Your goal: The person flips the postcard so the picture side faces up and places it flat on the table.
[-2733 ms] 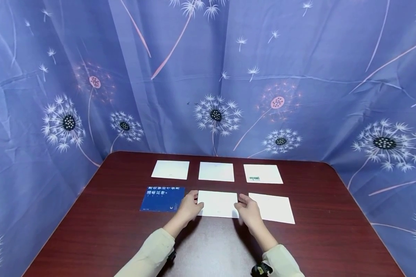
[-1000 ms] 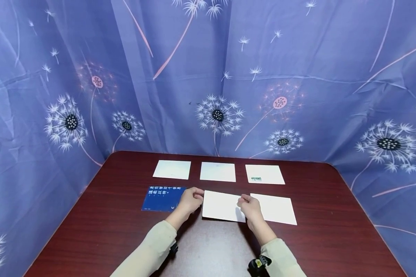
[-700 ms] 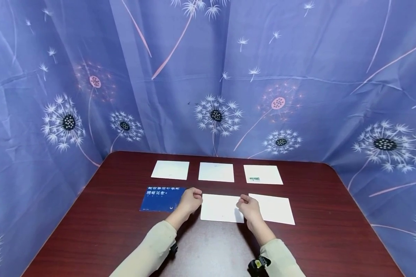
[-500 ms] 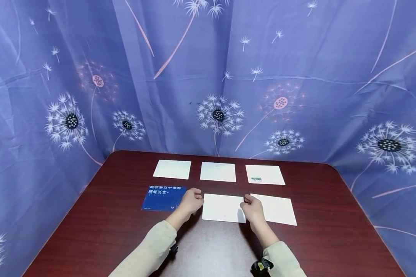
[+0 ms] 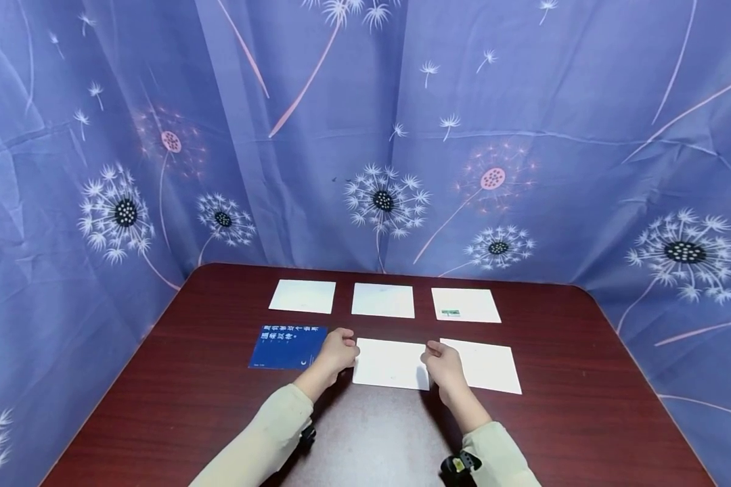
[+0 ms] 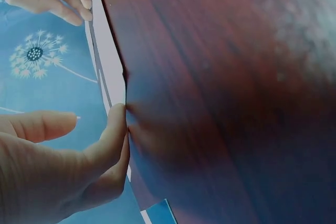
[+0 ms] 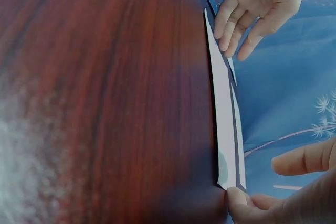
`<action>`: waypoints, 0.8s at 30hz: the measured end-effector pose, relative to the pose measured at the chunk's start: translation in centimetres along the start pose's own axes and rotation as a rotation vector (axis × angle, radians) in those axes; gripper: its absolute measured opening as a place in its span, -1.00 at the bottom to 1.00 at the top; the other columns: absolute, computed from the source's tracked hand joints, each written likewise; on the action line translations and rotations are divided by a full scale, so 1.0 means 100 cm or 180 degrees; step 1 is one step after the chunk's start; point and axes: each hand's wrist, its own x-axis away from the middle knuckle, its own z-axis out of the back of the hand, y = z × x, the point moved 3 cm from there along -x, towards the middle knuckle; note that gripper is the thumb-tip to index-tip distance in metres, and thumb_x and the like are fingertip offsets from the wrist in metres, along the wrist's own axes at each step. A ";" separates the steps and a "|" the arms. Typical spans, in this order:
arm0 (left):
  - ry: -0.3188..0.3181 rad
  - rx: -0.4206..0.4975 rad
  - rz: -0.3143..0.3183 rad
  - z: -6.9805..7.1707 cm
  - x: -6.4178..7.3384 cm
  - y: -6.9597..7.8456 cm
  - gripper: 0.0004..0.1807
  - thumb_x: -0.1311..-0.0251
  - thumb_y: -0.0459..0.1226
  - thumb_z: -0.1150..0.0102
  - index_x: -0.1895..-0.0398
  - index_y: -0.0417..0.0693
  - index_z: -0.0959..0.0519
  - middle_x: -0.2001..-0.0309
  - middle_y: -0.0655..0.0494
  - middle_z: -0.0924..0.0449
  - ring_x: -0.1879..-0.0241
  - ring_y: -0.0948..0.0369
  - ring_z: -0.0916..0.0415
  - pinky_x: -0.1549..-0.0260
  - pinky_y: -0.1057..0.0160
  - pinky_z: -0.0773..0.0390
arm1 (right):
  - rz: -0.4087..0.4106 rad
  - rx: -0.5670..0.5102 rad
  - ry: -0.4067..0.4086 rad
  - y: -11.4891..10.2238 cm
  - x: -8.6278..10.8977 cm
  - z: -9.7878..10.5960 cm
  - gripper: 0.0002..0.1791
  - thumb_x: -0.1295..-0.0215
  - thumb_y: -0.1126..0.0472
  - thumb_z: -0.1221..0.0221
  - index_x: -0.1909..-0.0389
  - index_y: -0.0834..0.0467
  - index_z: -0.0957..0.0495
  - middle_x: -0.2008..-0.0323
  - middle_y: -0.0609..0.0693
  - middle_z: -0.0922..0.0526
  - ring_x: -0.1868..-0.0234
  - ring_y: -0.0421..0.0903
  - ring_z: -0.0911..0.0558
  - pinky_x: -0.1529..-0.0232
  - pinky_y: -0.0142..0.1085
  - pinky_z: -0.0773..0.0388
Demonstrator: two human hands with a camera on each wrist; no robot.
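Note:
A white card [image 5: 391, 365] lies flat on the table in the middle of the front row. My left hand [image 5: 338, 353] is at its left edge; in the left wrist view, a fingertip [image 6: 116, 113] touches the edge while another finger stays away from it. On the opposite side, my right hand [image 5: 446, 368] has a digit against the card's right corner, and the right wrist view shows a second finger [image 7: 299, 160] held apart. Neither hand pinches the card. Just left of my left hand lies a blue card [image 5: 280, 352] with white characters, its right edge partly covered by that hand.
Another white card [image 5: 490, 366] lies to the right, partly behind my right hand. The back row has three white cards: left [image 5: 302, 296], middle [image 5: 382, 300] and right [image 5: 465, 304], the last with a small green picture. A dandelion-patterned curtain [image 5: 317, 169] surrounds the dark red table [image 5: 176, 406].
A second ago the middle front card was tilted up in my right hand; it has since come down flat. Over the last half second it has shifted slightly left between my hands.

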 end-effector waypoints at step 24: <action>0.0154 -0.0195 -0.0203 0.004 -0.010 -0.005 -0.61 0.06 -0.58 0.02 0.08 -0.54 -0.51 0.30 -0.16 -0.56 0.40 0.21 -0.44 0.50 0.41 -0.42 | -0.0022 -0.0137 0.0044 0.005 -0.005 0.000 -0.49 -0.23 0.45 0.06 -0.20 0.61 -0.25 -0.04 0.45 -0.46 0.00 0.12 -0.51 0.22 -0.37 -0.51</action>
